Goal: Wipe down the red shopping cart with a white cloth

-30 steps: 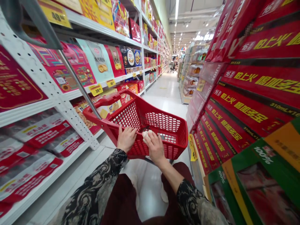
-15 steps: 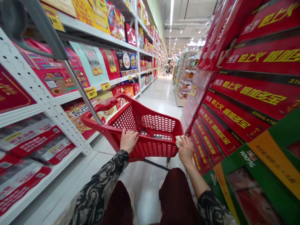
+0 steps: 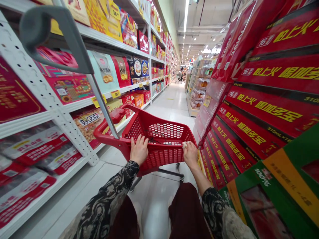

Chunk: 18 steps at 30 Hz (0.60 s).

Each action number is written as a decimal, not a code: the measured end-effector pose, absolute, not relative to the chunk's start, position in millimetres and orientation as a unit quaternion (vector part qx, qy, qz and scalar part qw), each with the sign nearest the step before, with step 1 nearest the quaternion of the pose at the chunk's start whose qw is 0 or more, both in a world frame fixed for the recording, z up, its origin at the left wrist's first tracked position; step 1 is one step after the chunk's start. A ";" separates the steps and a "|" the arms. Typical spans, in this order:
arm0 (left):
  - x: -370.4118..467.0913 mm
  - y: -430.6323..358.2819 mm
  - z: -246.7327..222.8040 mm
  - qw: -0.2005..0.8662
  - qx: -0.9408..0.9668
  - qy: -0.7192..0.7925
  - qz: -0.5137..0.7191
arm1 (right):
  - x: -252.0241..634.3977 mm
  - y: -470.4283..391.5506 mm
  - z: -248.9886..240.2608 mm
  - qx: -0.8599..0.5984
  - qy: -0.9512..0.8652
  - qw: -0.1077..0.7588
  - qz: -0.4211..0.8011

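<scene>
A red plastic shopping cart stands side-on in front of me, its basket walls pierced with holes. My left hand grips the near rim, fingers over the top edge. At the rim's right end, my right hand is closed on a small white cloth pressed against the cart. Fingers hide most of the cloth. Something dark and thin, too indistinct to name, lies inside the basket. From the cart's left end rises a metal pole topped by a grey looped handle.
White shelves of boxed and bagged snacks line the left. Stacked red drink cartons and a green carton crowd the right side. A tiled aisle runs ahead, with another cart far off.
My right hand has slid left along the rim with the cloth. My left hand remains on the rim. The grey handle and pole appear farther right and lower in view.
</scene>
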State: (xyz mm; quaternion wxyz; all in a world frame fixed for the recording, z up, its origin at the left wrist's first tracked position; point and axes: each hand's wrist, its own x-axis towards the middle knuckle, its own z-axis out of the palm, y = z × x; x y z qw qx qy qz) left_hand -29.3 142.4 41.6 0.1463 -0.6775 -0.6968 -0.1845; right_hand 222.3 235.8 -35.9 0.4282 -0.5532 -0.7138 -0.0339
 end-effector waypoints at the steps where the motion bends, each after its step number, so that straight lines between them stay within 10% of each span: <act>1: -32.0 140.3 42.9 0.145 -0.679 -0.696 -0.183 | 217.9 237.1 -34.0 -0.550 -0.714 0.432 -0.033; 18: -49.2 133.1 46.1 0.093 -0.725 -0.656 -0.187 | 184.2 231.8 -26.7 -0.422 -0.831 0.362 -0.026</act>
